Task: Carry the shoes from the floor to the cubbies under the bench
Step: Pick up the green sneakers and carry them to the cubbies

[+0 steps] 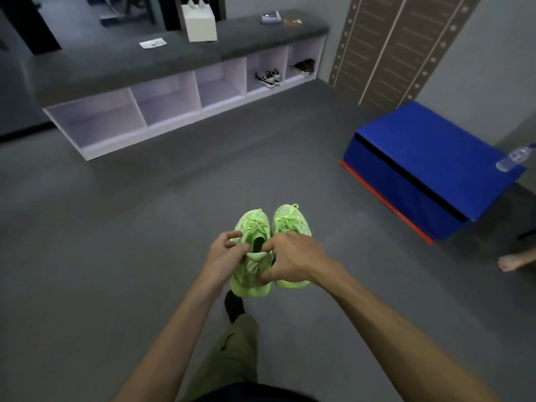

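Above the grey floor (116,227), I see both hands' grips pinching neon-green knit sneakers (271,245): left hand (224,253), right hand (293,256).

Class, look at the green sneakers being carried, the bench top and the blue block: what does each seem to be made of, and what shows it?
Green sneakers: probably knit fabric, matte, with woven laces and a smoother, likely foam sole.
Bench top: seems a grey padded cushion, matte, with soft rounded edges.
Blue block: likely foam covered in vinyl, given its slight sheen and seams.
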### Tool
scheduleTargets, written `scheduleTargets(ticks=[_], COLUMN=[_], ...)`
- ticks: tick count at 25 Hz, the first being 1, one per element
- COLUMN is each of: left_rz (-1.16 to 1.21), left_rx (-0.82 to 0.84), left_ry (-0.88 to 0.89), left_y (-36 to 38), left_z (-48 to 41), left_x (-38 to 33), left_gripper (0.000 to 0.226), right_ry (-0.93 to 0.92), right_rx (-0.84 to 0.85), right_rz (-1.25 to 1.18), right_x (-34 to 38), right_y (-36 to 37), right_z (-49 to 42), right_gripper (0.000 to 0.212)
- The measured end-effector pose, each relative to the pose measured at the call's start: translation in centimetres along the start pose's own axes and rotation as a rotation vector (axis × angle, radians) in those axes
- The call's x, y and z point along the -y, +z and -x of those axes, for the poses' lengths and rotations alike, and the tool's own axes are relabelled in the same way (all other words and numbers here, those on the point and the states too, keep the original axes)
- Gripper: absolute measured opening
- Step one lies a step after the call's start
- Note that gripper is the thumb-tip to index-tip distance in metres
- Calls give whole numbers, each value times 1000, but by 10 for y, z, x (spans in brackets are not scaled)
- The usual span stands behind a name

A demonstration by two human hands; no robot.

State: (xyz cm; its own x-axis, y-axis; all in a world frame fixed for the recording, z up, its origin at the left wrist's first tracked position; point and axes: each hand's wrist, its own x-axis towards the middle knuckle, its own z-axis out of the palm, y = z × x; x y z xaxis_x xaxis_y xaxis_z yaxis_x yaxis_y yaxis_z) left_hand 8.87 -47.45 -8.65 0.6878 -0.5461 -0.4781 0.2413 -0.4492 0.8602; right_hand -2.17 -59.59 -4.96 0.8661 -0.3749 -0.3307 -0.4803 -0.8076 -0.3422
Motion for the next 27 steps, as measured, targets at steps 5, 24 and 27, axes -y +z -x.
scheduleTargets(ticks=[5,24,27], left_rz=[33,-91,-42], left_rx=[17,-153,-200], left_ry=[-11,-47,-76], left_y=[-5,72,79], left_z=[-140,-614,-665], left_x=[-85,-385,-424], left_gripper=[41,39,40], right_ry=[40,-107,-170], right_rx=[-1,31,58], right_rz=[2,-108,-39], right_x=[-26,-234,-254], right_y=[-70,-321,-366], right_z=[-142,-632,-692], right_gripper=[41,52,50])
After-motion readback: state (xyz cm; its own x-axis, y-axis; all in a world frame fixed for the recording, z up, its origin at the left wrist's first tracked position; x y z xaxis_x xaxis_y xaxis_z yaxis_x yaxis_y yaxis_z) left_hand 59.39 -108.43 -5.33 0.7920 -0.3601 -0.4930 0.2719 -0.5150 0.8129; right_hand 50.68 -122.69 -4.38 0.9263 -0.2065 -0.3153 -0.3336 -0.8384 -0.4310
